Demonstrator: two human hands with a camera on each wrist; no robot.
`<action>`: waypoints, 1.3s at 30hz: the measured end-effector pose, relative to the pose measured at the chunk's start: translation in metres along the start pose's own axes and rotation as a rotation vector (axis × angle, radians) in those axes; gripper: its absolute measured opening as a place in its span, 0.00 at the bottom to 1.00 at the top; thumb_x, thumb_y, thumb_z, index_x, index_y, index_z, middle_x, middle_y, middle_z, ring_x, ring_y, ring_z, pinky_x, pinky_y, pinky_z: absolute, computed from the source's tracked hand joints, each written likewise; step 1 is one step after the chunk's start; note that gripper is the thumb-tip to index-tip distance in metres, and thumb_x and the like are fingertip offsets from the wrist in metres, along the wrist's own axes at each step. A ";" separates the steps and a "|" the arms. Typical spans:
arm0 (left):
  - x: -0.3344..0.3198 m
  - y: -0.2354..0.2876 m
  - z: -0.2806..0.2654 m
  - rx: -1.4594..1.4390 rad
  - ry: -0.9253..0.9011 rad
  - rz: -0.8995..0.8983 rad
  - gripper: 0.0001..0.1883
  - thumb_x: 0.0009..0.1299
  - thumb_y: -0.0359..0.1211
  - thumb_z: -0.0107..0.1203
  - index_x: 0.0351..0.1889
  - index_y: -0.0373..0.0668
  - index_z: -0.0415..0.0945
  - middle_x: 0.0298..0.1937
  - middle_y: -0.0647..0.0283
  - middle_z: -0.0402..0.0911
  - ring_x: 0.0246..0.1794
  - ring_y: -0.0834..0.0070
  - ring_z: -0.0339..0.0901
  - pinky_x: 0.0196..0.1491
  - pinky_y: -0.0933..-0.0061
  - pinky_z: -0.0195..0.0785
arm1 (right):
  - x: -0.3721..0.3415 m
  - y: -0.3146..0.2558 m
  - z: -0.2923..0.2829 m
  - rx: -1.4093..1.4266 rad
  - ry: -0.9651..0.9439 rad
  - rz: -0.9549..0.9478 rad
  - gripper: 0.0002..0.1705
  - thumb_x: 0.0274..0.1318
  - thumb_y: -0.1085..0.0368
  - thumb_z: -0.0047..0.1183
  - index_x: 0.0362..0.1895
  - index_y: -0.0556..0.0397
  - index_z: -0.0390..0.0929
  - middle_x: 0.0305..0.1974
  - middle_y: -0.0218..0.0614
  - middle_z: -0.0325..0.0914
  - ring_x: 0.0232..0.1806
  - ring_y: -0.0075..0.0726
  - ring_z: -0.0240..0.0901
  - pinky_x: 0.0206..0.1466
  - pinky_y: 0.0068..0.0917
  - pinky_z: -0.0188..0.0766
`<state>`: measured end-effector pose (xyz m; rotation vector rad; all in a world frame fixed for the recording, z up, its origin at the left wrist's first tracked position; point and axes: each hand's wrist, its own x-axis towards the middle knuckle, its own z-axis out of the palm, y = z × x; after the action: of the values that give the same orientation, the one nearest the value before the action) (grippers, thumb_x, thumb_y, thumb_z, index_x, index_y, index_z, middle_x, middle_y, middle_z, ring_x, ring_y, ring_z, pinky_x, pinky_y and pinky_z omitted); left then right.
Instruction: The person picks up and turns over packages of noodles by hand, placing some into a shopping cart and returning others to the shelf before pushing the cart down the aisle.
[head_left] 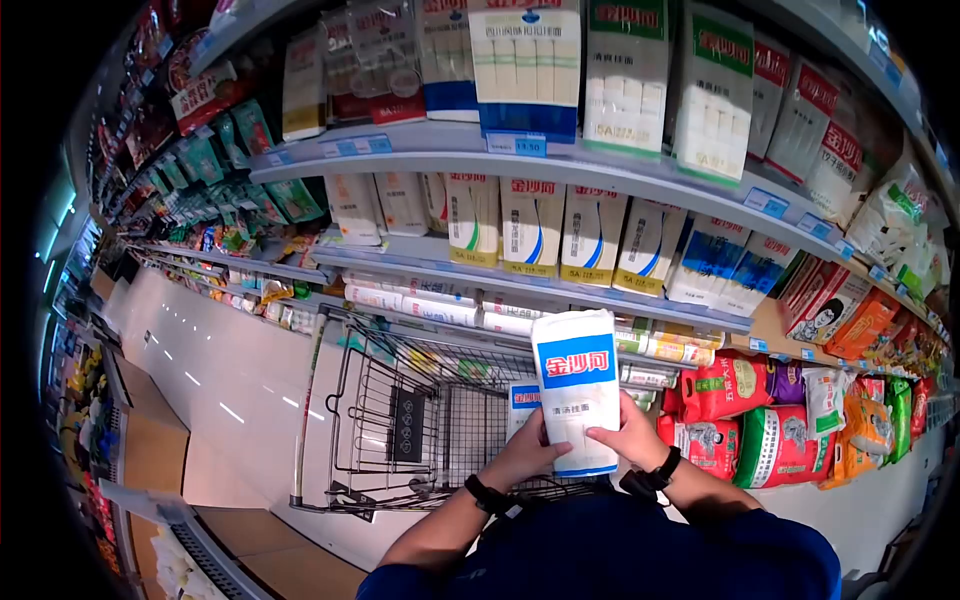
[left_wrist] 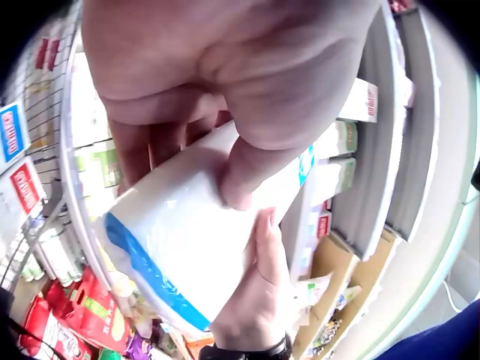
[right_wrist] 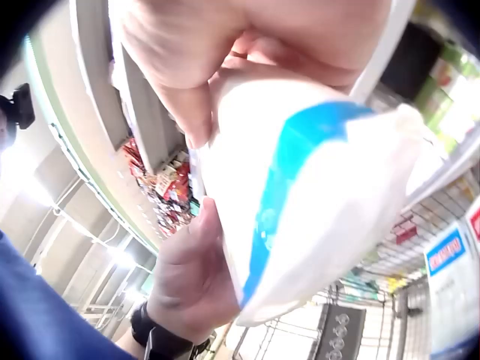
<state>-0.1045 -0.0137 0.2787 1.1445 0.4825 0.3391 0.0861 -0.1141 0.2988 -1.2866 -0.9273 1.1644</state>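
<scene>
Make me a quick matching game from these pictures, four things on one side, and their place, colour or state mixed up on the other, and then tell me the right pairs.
Things:
1. Shirt
2. White-and-blue packet
3. Shopping cart
4. Wristbands

Place, colour or state:
A. Held between the left hand and the right hand
B. Black and strapped on
C. Blue
D. Standing beside the shelves

Right pairs: 1-C, 2-A, 3-D, 4-B
</scene>
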 end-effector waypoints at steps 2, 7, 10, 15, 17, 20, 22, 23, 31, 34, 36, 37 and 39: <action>0.001 0.026 0.008 0.148 -0.009 0.101 0.33 0.66 0.25 0.60 0.66 0.37 0.55 0.59 0.56 0.73 0.59 0.70 0.73 0.61 0.68 0.67 | -0.008 -0.037 0.010 0.140 0.009 -0.111 0.35 0.52 0.76 0.63 0.63 0.57 0.62 0.56 0.37 0.73 0.57 0.30 0.71 0.59 0.30 0.70; -0.001 0.108 0.037 0.473 -0.107 0.366 0.26 0.67 0.30 0.59 0.61 0.35 0.61 0.52 0.47 0.77 0.55 0.61 0.77 0.56 0.66 0.68 | -0.026 -0.095 -0.009 -0.051 0.101 -0.255 0.29 0.51 0.74 0.65 0.58 0.55 0.68 0.52 0.34 0.77 0.53 0.29 0.74 0.57 0.30 0.71; 0.004 0.163 0.069 0.616 -0.135 0.410 0.26 0.66 0.30 0.60 0.60 0.35 0.63 0.54 0.50 0.77 0.57 0.63 0.75 0.59 0.64 0.67 | -0.041 -0.151 -0.023 -0.207 0.132 -0.398 0.24 0.49 0.74 0.66 0.52 0.56 0.74 0.48 0.34 0.80 0.50 0.29 0.76 0.55 0.30 0.72; 0.045 0.216 0.122 0.833 -0.105 0.681 0.25 0.65 0.30 0.60 0.59 0.36 0.65 0.53 0.48 0.77 0.54 0.58 0.76 0.58 0.62 0.67 | -0.050 -0.228 -0.073 -0.220 0.145 -0.476 0.22 0.49 0.76 0.65 0.50 0.57 0.76 0.47 0.35 0.80 0.49 0.31 0.77 0.54 0.31 0.73; 0.068 0.234 0.154 0.779 -0.096 0.807 0.24 0.63 0.24 0.59 0.57 0.38 0.67 0.53 0.49 0.78 0.53 0.54 0.77 0.56 0.63 0.69 | -0.053 -0.261 -0.093 -0.489 0.307 -0.651 0.23 0.45 0.79 0.65 0.48 0.55 0.77 0.46 0.33 0.81 0.48 0.29 0.76 0.52 0.28 0.73; 0.117 0.266 0.203 0.811 -0.081 0.924 0.22 0.63 0.23 0.58 0.56 0.39 0.68 0.52 0.47 0.78 0.53 0.50 0.76 0.54 0.62 0.69 | -0.056 -0.302 -0.147 -0.602 0.359 -0.697 0.20 0.46 0.77 0.66 0.47 0.55 0.79 0.44 0.33 0.81 0.46 0.28 0.77 0.49 0.29 0.74; 0.155 0.283 0.241 0.953 -0.046 1.008 0.21 0.63 0.24 0.58 0.55 0.39 0.68 0.50 0.45 0.78 0.52 0.47 0.74 0.51 0.60 0.69 | -0.061 -0.328 -0.189 -0.938 0.477 -0.807 0.20 0.47 0.75 0.67 0.47 0.54 0.80 0.44 0.34 0.82 0.45 0.30 0.78 0.47 0.30 0.75; 0.173 0.289 0.259 0.942 -0.056 0.983 0.20 0.64 0.25 0.58 0.54 0.39 0.68 0.47 0.43 0.78 0.50 0.43 0.73 0.49 0.59 0.69 | -0.057 -0.336 -0.217 -0.968 0.493 -0.814 0.21 0.47 0.74 0.67 0.48 0.54 0.79 0.45 0.35 0.82 0.45 0.31 0.79 0.47 0.29 0.75; 0.327 0.309 0.328 1.052 -0.050 0.889 0.17 0.64 0.26 0.55 0.52 0.36 0.70 0.45 0.42 0.80 0.50 0.46 0.76 0.52 0.59 0.69 | 0.007 -0.369 -0.380 -0.816 0.352 -0.650 0.20 0.50 0.69 0.65 0.49 0.57 0.79 0.40 0.38 0.83 0.41 0.34 0.79 0.47 0.30 0.75; 0.371 0.321 0.333 1.217 0.068 0.619 0.19 0.63 0.30 0.60 0.52 0.35 0.74 0.48 0.45 0.81 0.50 0.55 0.79 0.53 0.64 0.70 | 0.041 -0.375 -0.410 -0.827 0.406 -0.462 0.19 0.50 0.64 0.65 0.46 0.58 0.80 0.38 0.41 0.84 0.39 0.36 0.80 0.44 0.29 0.74; 0.399 0.324 0.331 1.326 0.157 0.597 0.23 0.63 0.35 0.63 0.54 0.34 0.74 0.48 0.45 0.81 0.49 0.56 0.79 0.51 0.65 0.70 | 0.064 -0.378 -0.429 -0.844 0.398 -0.437 0.22 0.50 0.63 0.65 0.49 0.60 0.78 0.40 0.44 0.83 0.38 0.37 0.80 0.45 0.30 0.74; 0.417 0.320 0.328 1.091 0.123 0.734 0.22 0.63 0.35 0.62 0.53 0.33 0.76 0.46 0.47 0.82 0.50 0.58 0.79 0.52 0.66 0.71 | 0.084 -0.370 -0.441 -0.756 0.442 -0.619 0.23 0.49 0.62 0.65 0.48 0.60 0.79 0.40 0.46 0.83 0.40 0.38 0.80 0.46 0.31 0.73; 0.434 0.328 0.333 1.171 0.195 0.592 0.21 0.63 0.34 0.61 0.53 0.34 0.76 0.47 0.50 0.82 0.49 0.59 0.80 0.50 0.67 0.74 | 0.097 -0.378 -0.449 -0.816 0.470 -0.590 0.23 0.49 0.59 0.65 0.47 0.60 0.79 0.41 0.48 0.83 0.43 0.43 0.80 0.48 0.33 0.73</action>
<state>0.4354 0.0645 0.6084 2.4240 0.5079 0.7267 0.5867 -0.0873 0.6190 -1.6477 -1.3465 -0.0243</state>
